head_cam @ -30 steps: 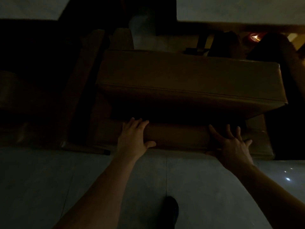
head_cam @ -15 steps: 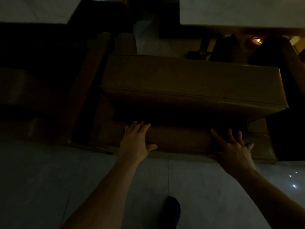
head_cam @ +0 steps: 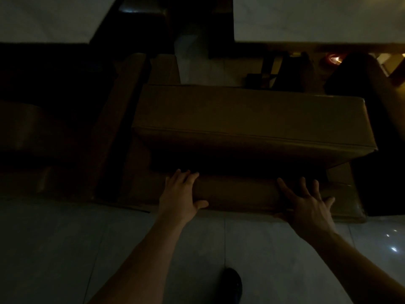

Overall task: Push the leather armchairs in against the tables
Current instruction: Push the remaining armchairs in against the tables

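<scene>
Since a second ago the brown leather armchair (head_cam: 252,119) sits a little further up the view and nearer the pale table (head_cam: 317,18) at upper right, and both hands have travelled with it without changing their places on its lower back edge. Left hand (head_cam: 180,194) lies flat with fingers straight and close together over the rounded lower edge, thumb out to the side; right hand (head_cam: 306,205) is spread wide, fingers splayed, palm against the same edge nearer the chair's right corner. Neither hand curls round anything, so this is a plain two-palmed push. To do it well, I judge the pressure should stay even on both sides so the chair runs straight and does not swing toward the second armchair (head_cam: 54,150) close on its left. Pushing low, as the hands do now, should keep it from tipping, and a slow last stretch should spare the table edge a knock. Directly ahead of the palms the chair's thick backrest overhangs the fingertips, and the table lies beyond it; whether they already touch is hidden in the dark. One dark shoe (head_cam: 233,284) stands on the tiled floor (head_cam: 65,249) between the forearms.
</scene>
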A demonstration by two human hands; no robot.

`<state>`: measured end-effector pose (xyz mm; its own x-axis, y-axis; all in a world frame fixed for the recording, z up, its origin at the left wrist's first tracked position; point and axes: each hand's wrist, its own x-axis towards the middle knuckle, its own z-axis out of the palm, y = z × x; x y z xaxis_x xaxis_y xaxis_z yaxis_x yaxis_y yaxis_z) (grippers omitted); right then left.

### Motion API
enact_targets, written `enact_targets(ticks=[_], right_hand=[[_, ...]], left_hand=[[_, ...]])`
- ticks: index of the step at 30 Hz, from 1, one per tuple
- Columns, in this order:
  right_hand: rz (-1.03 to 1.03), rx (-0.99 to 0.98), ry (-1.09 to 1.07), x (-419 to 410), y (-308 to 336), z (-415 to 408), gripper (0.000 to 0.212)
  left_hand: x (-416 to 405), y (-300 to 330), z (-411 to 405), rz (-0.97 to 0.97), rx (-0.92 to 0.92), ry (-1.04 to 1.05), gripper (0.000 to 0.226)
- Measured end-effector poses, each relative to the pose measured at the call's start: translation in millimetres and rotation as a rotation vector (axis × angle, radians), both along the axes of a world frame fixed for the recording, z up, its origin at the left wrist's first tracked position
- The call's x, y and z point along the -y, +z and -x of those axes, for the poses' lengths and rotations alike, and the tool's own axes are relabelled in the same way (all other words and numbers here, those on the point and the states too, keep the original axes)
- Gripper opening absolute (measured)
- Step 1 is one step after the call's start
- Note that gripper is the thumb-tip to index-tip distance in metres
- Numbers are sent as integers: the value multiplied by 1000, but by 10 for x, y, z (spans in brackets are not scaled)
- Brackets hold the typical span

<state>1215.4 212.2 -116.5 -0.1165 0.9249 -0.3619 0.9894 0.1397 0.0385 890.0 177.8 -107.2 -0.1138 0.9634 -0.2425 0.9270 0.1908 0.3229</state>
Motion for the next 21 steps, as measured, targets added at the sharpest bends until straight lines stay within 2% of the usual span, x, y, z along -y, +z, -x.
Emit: enact_targets(ticks=[12,16,21], right_hand=[[205,-28,1,-92,297,-3,105],[269,-77,-10,-174,489,9,99],[290,-174,3,-174,746,182,82]], left_hand=[[-103,197,-51,221,-96,-65,98],[-153,363,-72,321,-108,-68,99],[-189,709,-172,294,-31,-111,91]])
